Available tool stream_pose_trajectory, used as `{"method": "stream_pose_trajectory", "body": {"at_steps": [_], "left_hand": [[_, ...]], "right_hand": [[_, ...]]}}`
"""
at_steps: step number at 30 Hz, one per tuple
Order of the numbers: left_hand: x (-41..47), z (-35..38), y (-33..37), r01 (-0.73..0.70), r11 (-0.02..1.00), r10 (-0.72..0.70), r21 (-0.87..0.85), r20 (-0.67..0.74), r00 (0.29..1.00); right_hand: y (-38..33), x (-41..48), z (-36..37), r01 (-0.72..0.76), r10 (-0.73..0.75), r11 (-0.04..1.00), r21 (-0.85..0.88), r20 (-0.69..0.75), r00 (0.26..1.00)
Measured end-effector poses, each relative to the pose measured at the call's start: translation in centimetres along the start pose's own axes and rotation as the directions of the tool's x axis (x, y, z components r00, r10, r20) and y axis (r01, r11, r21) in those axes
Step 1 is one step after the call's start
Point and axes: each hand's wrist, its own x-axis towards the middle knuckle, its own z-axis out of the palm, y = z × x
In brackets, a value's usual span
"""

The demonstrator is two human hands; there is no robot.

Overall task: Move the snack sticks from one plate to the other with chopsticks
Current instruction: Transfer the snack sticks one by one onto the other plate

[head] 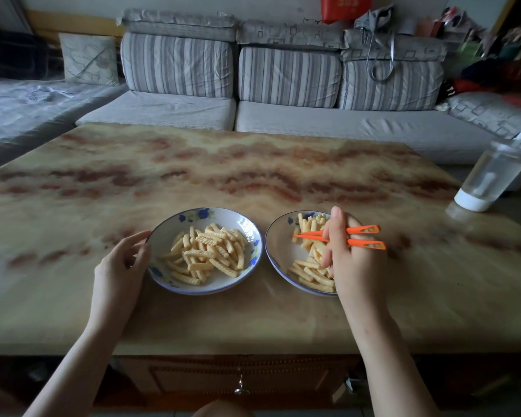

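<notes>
Roughly midway, snack sticks fill both plates as the right hand grips orange chopsticks over the right plate and the left hand's relaxed fingers touch the left plate's rim.

We sit at a marble-patterned table, its brown veins spreading away beyond our fingers. Well past them, along the far edge, runs a grey sofa with striped back cushions. Far to their left a leaf-printed pillow leans. Nearer us than the fingers, a wooden drawer fronts the table. The light is dim.
</notes>
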Motion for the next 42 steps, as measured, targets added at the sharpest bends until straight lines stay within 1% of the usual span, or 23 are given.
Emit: {"method": "stream_pose_trajectory", "body": {"at_steps": [3, 6, 9, 12, 14, 17, 21, 25, 28, 30, 32, 34, 36, 39, 42], "left_hand": [[0.1, 0.0, 0.0, 0.003, 1.0, -0.003, -0.004, 0.005, 1.0], [0.1, 0.0, -0.1, -0.004, 1.0, 0.004, -0.005, 0.004, 1.0], [0.1, 0.0, 0.0, -0.004, 1.0, 0.004, -0.007, 0.003, 1.0], [0.1, 0.0, 0.1, -0.004, 1.0, 0.004, 0.01, -0.001, 1.0], [0.1, 0.0, 0.1, -0.006, 1.0, 0.006, 0.021, -0.004, 1.0], [0.1, 0.0, 0.2, -0.005, 1.0, 0.005, 0.008, -0.001, 1.0], [0.1, 0.0, 0.0, -0.012, 1.0, 0.012, 0.007, -0.002, 1.0], [0.2, 0.0, -0.2, -0.013, 1.0, 0.013, 0.01, -0.001, 1.0], [0.2, 0.0, -0.1, -0.008, 1.0, 0.008, 0.006, 0.002, 1.0], [0.1, 0.0, -0.1, -0.01, 1.0, 0.01, 0.005, 0.002, 1.0], [0.2, 0.0, -0.1, -0.006, 1.0, 0.006, 0.004, 0.001, 1.0], [0.2, 0.0, -0.1, -0.003, 1.0, 0.003, 0.001, 0.003, 1.0], [0.1, 0.0, -0.1, -0.002, 1.0, 0.002, 0.0, 0.003, 1.0], [0.1, 0.0, -0.1, 0.001, 1.0, -0.001, -0.001, 0.005, 1.0], [0.1, 0.0, 0.0, 0.006, 1.0, -0.006, 0.001, 0.008, 1.0]], "right_hand": [[0.1, -0.1, 0.2, -0.002, 0.002, 1.0, -0.006, -0.005, 1.0], [0.0, 0.0, 0.3, -0.023, 0.024, 0.999, 0.04, -0.035, 0.999], [-0.6, -0.1, 0.2, -0.058, 0.068, 0.986, 0.153, -0.065, 0.996], [-1.5, -0.2, 0.1, -0.111, 0.144, 0.94, 0.323, -0.077, 0.987], [-1.8, -0.3, 0.0, -0.143, 0.187, 0.904, 0.403, -0.072, 0.98], [-2.2, -0.5, 0.2, -0.154, 0.206, 0.869, 0.47, -0.059, 0.977], [-3.1, -1.2, 0.9, -0.219, 0.238, 0.814, 0.538, 0.034, 0.971], [-3.9, -2.0, 1.9, -0.239, 0.181, 0.803, 0.546, 0.158, 0.971], [-4.0, -1.8, 2.1, -0.231, 0.153, 0.817, 0.529, 0.186, 0.97], [-3.7, -1.4, 1.5, -0.22, 0.17, 0.812, 0.54, 0.142, 0.975], [-3.2, -0.7, 0.3, -0.206, 0.212, 0.819, 0.535, 0.052, 0.976], [-2.7, 0.2, -1.2, -0.185, 0.238, 0.852, 0.49, -0.047, 0.97], [-2.0, 0.9, -2.5, -0.172, 0.243, 0.882, 0.438, -0.111, 0.964], [-0.7, 1.8, -3.6, -0.193, 0.256, 0.909, 0.369, -0.13, 0.958], [0.1, 2.2, -3.8, -0.222, 0.262, 0.931, 0.29, -0.107, 0.959]]}}
